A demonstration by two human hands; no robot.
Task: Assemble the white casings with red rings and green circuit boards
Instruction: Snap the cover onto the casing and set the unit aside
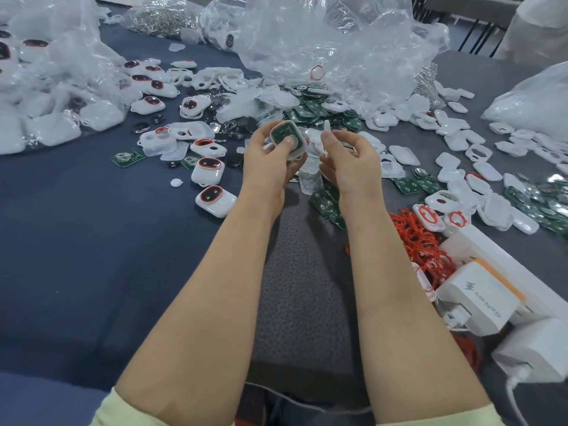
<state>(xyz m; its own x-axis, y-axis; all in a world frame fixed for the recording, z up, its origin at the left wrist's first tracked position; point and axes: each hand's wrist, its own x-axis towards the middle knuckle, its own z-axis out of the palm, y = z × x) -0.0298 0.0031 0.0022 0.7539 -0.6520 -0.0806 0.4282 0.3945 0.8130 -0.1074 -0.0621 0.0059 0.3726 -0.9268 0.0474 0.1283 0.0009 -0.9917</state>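
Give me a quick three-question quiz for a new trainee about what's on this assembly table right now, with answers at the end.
1. True or false: the left hand holds a white casing with a green circuit board seated in it.
2. The pile of loose red rings lies: A) beside the right forearm; B) beside the left forearm; C) in the left hand.
3. Fill in: the right hand pinches a small ___ plastic piece.
Key: 1 true; 2 A; 3 white.
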